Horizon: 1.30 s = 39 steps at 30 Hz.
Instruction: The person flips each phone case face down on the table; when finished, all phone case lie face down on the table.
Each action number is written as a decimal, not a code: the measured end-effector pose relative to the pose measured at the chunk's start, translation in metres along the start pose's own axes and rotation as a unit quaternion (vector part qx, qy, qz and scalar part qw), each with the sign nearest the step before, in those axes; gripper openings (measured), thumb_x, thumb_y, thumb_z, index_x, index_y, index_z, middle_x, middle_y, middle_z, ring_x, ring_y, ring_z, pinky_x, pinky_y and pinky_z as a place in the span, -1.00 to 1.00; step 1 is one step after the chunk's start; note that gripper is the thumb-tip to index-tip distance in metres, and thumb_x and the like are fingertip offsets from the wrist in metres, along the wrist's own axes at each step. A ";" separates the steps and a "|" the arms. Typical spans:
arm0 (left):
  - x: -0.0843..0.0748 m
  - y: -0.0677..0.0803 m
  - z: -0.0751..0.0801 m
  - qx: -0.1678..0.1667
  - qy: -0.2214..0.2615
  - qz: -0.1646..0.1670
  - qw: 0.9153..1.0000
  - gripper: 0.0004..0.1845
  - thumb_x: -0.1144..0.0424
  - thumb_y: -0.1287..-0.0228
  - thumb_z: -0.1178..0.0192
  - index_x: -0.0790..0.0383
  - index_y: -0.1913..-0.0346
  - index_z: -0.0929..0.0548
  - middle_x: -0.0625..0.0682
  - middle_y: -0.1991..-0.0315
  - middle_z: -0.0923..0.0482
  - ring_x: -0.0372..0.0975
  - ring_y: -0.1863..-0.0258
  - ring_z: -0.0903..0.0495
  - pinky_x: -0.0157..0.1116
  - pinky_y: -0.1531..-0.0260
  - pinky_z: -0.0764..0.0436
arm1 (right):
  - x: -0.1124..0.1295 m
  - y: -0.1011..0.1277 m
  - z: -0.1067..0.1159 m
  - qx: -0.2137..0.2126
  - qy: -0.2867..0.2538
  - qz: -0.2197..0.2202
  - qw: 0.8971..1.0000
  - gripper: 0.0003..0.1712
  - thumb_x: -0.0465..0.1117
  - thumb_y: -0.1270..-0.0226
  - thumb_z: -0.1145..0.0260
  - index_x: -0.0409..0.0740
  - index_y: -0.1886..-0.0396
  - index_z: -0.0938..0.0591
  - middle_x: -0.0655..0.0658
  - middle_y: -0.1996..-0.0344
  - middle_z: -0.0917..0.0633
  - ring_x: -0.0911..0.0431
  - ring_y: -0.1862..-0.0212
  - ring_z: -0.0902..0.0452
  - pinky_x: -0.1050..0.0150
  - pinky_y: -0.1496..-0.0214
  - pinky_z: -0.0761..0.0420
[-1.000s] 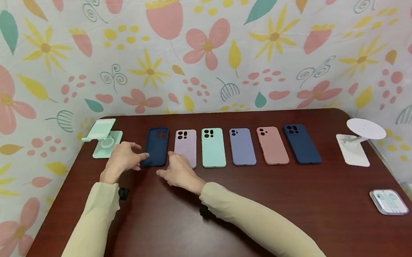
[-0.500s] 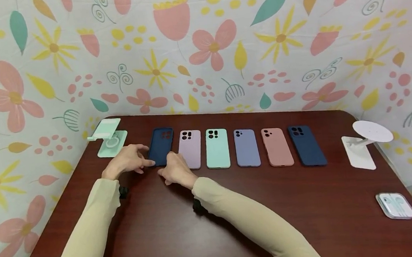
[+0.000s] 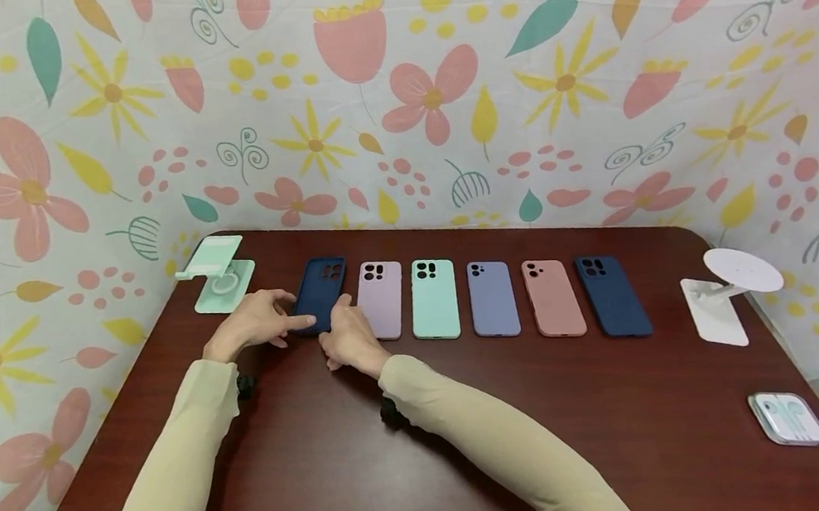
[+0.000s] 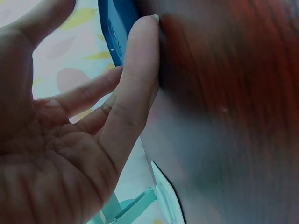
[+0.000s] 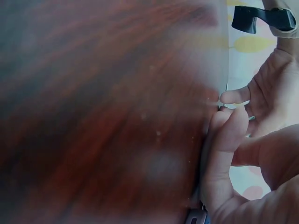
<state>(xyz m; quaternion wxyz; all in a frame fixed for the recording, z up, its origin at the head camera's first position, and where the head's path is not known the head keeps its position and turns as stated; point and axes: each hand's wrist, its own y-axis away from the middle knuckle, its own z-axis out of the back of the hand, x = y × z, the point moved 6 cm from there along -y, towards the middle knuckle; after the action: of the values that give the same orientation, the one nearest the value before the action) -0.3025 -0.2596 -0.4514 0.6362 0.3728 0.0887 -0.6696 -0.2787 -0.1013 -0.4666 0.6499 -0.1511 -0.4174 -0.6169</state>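
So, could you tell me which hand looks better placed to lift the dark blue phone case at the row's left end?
Probably the left hand: its fingertips already touch the dark blue phone case, while the right hand sits at its near corner.

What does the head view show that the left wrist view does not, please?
Only the head view shows the row of cases on the table, the white stand, the earphone box and the right hand. Only the left wrist view shows the left hand's palm and a fingertip on the case's edge. Both show the dark blue case and the mint stand.
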 end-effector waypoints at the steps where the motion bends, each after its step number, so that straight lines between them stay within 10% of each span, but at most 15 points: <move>1: -0.001 0.001 0.000 -0.004 -0.001 0.001 1.000 -0.12 -0.22 -0.22 -0.36 0.30 -0.42 -0.38 0.25 0.10 -0.67 -0.21 0.49 -0.76 -0.24 0.32 -0.76 | 0.000 0.000 0.000 -0.001 -0.003 0.002 1.000 -0.04 -0.27 -0.45 -0.28 -0.33 -0.60 0.10 -0.14 0.72 -0.69 0.11 0.72 -0.66 0.32 0.57 -0.65; 20: -0.011 0.004 -0.002 -0.078 -0.009 0.006 0.997 0.06 -0.59 -0.02 -0.19 0.31 -0.27 -0.55 0.26 0.07 -0.70 -0.18 0.55 -0.69 -0.27 0.46 -0.70 | 0.015 0.016 0.012 -0.040 -0.002 0.097 0.994 -0.38 -0.21 -0.46 -0.28 -0.25 -0.34 -0.20 -0.11 0.74 -0.64 0.11 0.76 -0.60 0.29 0.62 -0.61; 39: -0.006 -0.003 -0.015 -0.019 0.128 0.045 0.991 -0.08 -0.45 -0.09 -0.29 0.33 -0.19 -0.59 0.15 0.30 -0.73 -0.19 0.46 -0.74 -0.23 0.37 -0.78 | 0.014 0.022 0.013 -0.054 -0.027 0.126 0.990 -0.26 -0.21 -0.42 -0.34 -0.22 -0.43 -0.17 -0.08 0.65 -0.66 0.18 0.80 -0.56 0.36 0.69 -0.58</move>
<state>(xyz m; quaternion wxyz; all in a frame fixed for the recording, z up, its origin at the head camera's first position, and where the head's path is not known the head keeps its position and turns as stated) -0.2995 -0.2456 -0.4597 0.6560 0.4467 0.1657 -0.5854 -0.2643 -0.0976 -0.4414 0.7020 -0.2544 -0.3784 -0.5471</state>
